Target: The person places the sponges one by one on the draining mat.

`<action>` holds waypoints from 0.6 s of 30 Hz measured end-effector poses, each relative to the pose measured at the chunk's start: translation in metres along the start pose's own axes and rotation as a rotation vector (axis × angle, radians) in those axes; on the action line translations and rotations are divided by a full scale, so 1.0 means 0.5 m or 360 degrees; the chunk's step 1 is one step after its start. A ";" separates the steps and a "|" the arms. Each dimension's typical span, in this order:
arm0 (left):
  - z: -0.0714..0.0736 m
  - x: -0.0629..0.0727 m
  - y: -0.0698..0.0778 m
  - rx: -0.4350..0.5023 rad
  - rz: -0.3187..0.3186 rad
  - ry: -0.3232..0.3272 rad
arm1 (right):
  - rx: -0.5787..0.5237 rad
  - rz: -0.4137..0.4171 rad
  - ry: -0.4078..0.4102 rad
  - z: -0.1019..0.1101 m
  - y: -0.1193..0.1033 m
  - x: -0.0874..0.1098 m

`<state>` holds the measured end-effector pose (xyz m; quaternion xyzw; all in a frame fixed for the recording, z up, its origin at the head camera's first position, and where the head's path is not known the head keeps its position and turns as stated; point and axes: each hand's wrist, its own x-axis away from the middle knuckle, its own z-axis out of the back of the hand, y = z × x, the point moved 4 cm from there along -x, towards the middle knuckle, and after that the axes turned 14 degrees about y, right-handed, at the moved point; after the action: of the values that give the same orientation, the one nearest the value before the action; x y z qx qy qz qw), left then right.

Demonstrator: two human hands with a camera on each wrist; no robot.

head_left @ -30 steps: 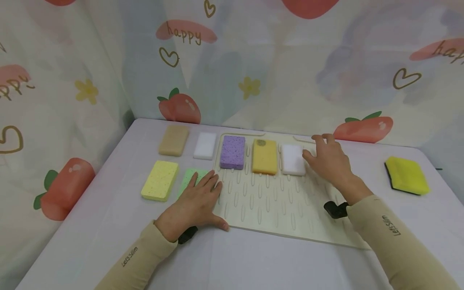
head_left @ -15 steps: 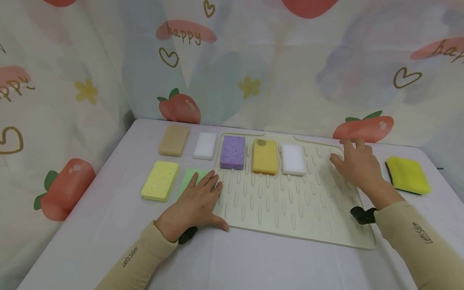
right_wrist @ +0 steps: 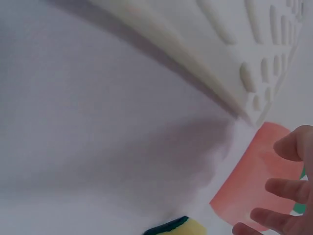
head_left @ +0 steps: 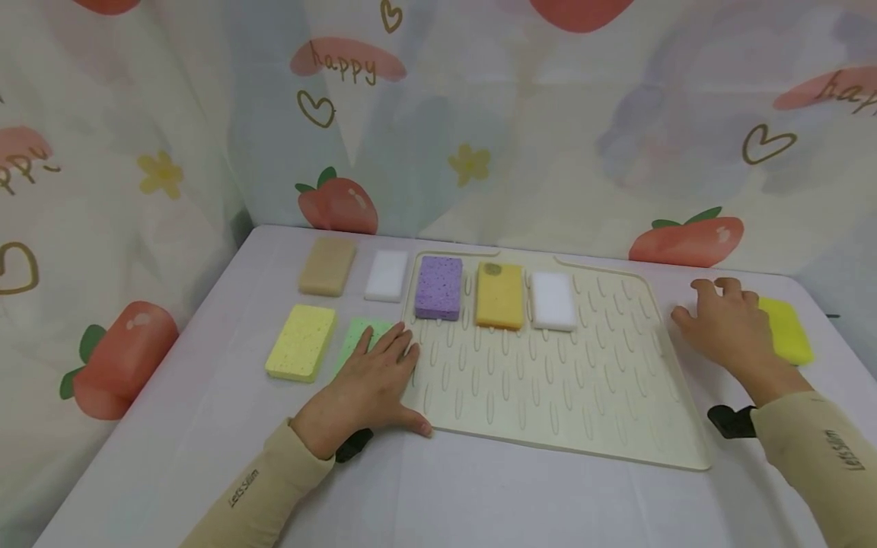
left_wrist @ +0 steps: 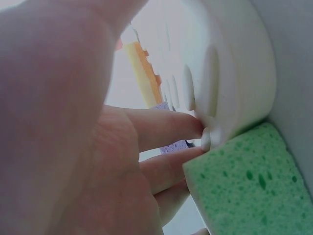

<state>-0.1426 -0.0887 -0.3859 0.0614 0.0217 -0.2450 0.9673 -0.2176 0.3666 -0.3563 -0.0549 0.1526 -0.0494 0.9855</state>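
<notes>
My left hand [head_left: 366, 384] rests with spread fingers at the left edge of the cream ridged mat [head_left: 534, 388], partly covering a green sponge [head_left: 361, 335]. In the left wrist view its fingertips touch the mat's edge beside the green sponge [left_wrist: 254, 181]. My right hand [head_left: 729, 327] is above the table right of the mat, fingers apart and loosely bent, holding nothing. It partly hides a bright yellow sponge [head_left: 789, 335] with a dark underside. On the mat's back part lie a purple sponge [head_left: 439, 288], an orange-yellow sponge [head_left: 499, 297] and a white sponge [head_left: 553, 301] in a row.
Left of the mat lie a tan sponge [head_left: 327, 266], another white sponge [head_left: 387, 275] and a pale yellow speckled sponge [head_left: 301, 342]. A patterned cloth [head_left: 534, 152] stands behind and to the left of the white table [head_left: 493, 495].
My right hand has moved from beside the white sponge on the mat rightward, off the mat, to the bright yellow sponge. The left hand and the sponges stay in place.
</notes>
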 end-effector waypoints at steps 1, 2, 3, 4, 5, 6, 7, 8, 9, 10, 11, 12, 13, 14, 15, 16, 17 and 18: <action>0.000 0.000 0.000 -0.0001 -0.0001 0.0000 | 0.0004 -0.0012 -0.0009 -0.001 0.008 0.001; 0.001 0.000 0.000 -0.0001 -0.0002 -0.0001 | 0.0006 -0.0023 -0.0014 -0.002 0.015 0.002; 0.001 0.000 0.000 0.0001 -0.0003 -0.0002 | 0.0011 -0.0034 -0.0022 -0.004 0.023 0.003; 0.002 0.000 0.000 0.0002 -0.0003 -0.0001 | 0.0018 -0.0051 -0.0037 -0.005 0.029 0.004; 0.002 0.000 0.001 0.0004 -0.0002 -0.0003 | 0.0022 -0.0066 -0.0050 -0.006 0.036 0.004; 0.003 0.000 0.001 0.0006 0.0000 -0.0006 | 0.0026 -0.0081 -0.0064 -0.007 0.043 0.003; 0.003 0.000 0.001 0.0008 0.0001 -0.0006 | 0.0026 -0.0097 -0.0079 -0.007 0.048 0.002; 0.003 0.000 0.001 0.0007 0.0002 -0.0006 | 0.0030 -0.0113 -0.0094 -0.007 0.053 0.002; 0.003 0.001 0.001 0.0006 0.0002 -0.0007 | 0.0029 -0.0125 -0.0107 -0.005 0.058 0.001; 0.003 0.001 0.001 0.0003 0.0001 -0.0008 | 0.0032 -0.0135 -0.0114 -0.004 0.063 0.001; 0.003 0.001 0.001 0.0001 0.0001 -0.0009 | 0.0034 -0.0140 -0.0115 -0.002 0.068 0.002; 0.003 0.001 0.001 0.0000 0.0002 -0.0010 | 0.0035 -0.0146 -0.0119 -0.001 0.073 0.003; 0.003 0.000 0.001 -0.0001 0.0003 -0.0012 | 0.0038 -0.0153 -0.0123 0.000 0.078 0.005; 0.004 0.000 0.001 -0.0001 0.0004 -0.0015 | 0.0044 -0.0159 -0.0130 0.000 0.082 0.006; 0.004 0.000 0.001 -0.0001 0.0005 -0.0018 | 0.0052 -0.0167 -0.0140 -0.001 0.087 0.008; 0.004 0.000 0.001 0.0000 0.0007 -0.0021 | 0.0058 -0.0178 -0.0156 -0.002 0.092 0.010; 0.004 0.000 0.001 0.0001 0.0010 -0.0025 | 0.0067 -0.0192 -0.0172 -0.004 0.097 0.011; 0.005 0.000 0.001 0.0000 0.0011 -0.0028 | 0.0076 -0.0212 -0.0185 -0.006 0.101 0.012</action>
<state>-0.1423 -0.0883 -0.3836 0.0593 0.0129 -0.2422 0.9683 -0.2086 0.4157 -0.3672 -0.0442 0.0899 -0.1153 0.9883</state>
